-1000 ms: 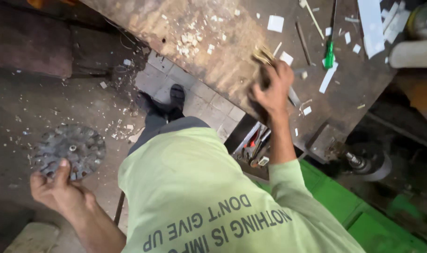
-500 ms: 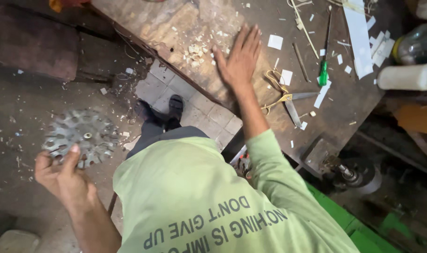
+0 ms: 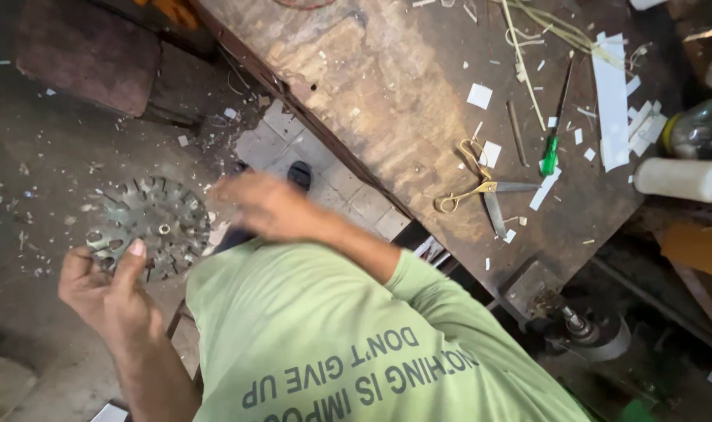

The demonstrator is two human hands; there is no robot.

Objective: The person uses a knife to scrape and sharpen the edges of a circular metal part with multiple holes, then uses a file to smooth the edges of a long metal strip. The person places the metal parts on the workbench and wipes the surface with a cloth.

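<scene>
My left hand [image 3: 110, 293] grips the lower rim of a round grey metal disc [image 3: 153, 227] with slots around its edge and a small hole in the middle, holding it out over the dusty floor. My right hand [image 3: 262, 205] is blurred in front of my green shirt, just right of the disc. Its fingers are spread and hold nothing. It is off the worn wooden workbench [image 3: 387, 86]. Brass-handled scissors [image 3: 477, 191] lie open on the bench.
A green-handled screwdriver [image 3: 551, 152], white paper strips [image 3: 612, 101] and scraps litter the bench. A white cylinder [image 3: 680, 178] and a bottle [image 3: 704, 129] lie at its right end. My black shoe [image 3: 297, 173] stands on floor tiles below the bench edge.
My right hand left the scissors on the bench, swept across its top, then swung left toward the disc. My left hand raised the disc slightly.
</scene>
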